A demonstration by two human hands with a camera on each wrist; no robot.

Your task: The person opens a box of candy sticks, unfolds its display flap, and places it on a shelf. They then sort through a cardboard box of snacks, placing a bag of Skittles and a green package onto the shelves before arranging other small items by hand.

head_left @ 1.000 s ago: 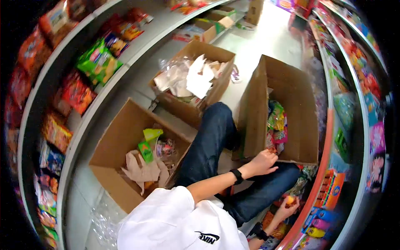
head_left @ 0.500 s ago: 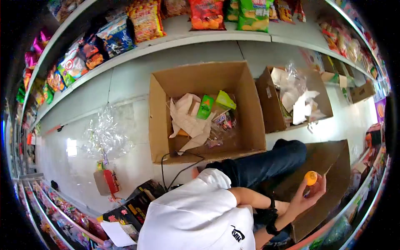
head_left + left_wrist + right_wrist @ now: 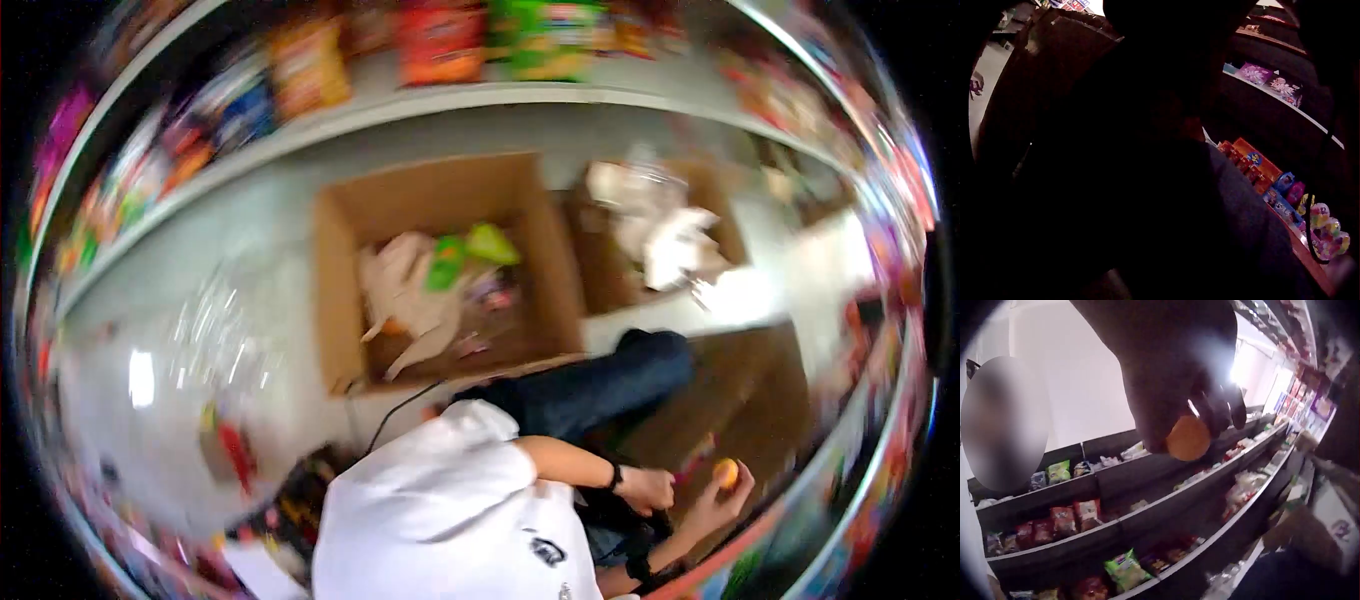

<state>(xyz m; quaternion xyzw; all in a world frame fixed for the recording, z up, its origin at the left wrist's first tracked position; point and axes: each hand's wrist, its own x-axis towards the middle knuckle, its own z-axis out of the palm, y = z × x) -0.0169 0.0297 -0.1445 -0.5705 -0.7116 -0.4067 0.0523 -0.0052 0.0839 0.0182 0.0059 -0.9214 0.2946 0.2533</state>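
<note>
In the head view my right hand holds a small, round orange ball-like thing between thumb and fingers. The right wrist view shows the orange thing pinched at the fingertips of the dark, backlit hand. My left hand is curled, just left of the right one, and a thin pink item sticks out at its fingers, blurred. Both hands are beside the tall open cardboard box at my legs. The left wrist view is mostly dark and hides the left hand.
A cardboard box with paper and green packets stands beside my leg; another box with crumpled paper is behind it. Clear plastic lies on the floor. Shelves of snack bags curve around. A blurred figure appears in the right wrist view.
The head view has swung round, so boxes and shelves sit elsewhere. My right hand has brought the orange thing up from low by the shelf. The left hand has drawn back from the box's packets.
</note>
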